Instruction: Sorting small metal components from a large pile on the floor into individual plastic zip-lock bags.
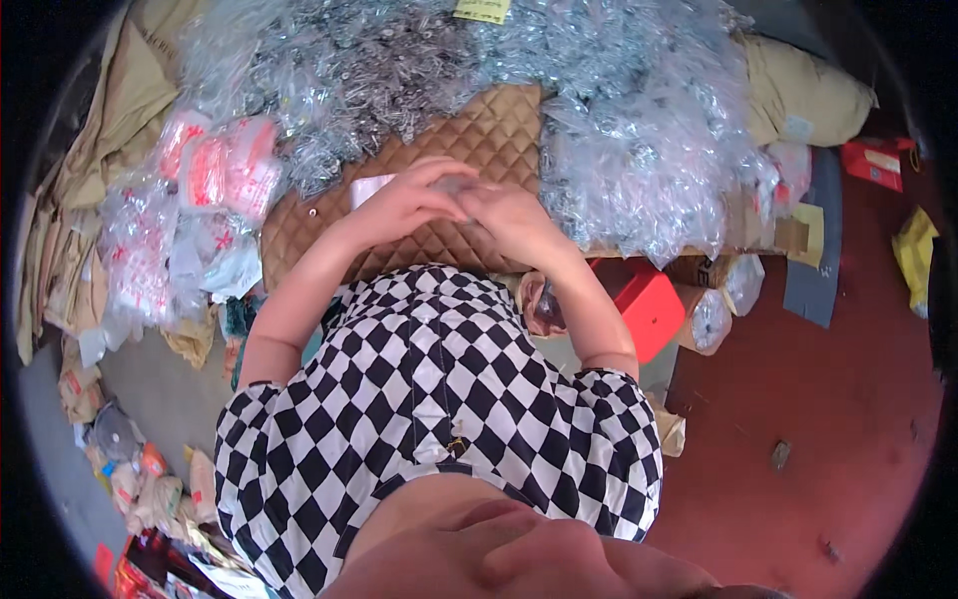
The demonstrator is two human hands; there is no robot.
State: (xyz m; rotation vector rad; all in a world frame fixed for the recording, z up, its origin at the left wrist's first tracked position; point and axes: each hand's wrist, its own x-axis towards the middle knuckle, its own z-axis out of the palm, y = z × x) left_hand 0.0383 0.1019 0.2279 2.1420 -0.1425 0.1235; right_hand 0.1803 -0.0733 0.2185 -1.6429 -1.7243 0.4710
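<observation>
My left hand (404, 205) and my right hand (511, 222) meet over a brown quilted mat (499, 135). Their fingers are bent and pinched together around something small and greyish (455, 187), mostly hidden by the fingers. I cannot make out what it is. Beside my left hand a pale pinkish-white flat piece (369, 189) lies on the mat. Farther left on the mat sits a tiny shiny metal part (313, 212). Beyond my hands spreads a large heap of clear plastic packets (389, 75), some with dark small parts inside.
More clear packets (639, 170) are heaped at the right. Bundles of red-printed plastic bags (225, 165) lie at the left, near brown paper sacks (125, 110). A red box (649, 311) stands below the table's right edge, above a reddish floor (798, 419).
</observation>
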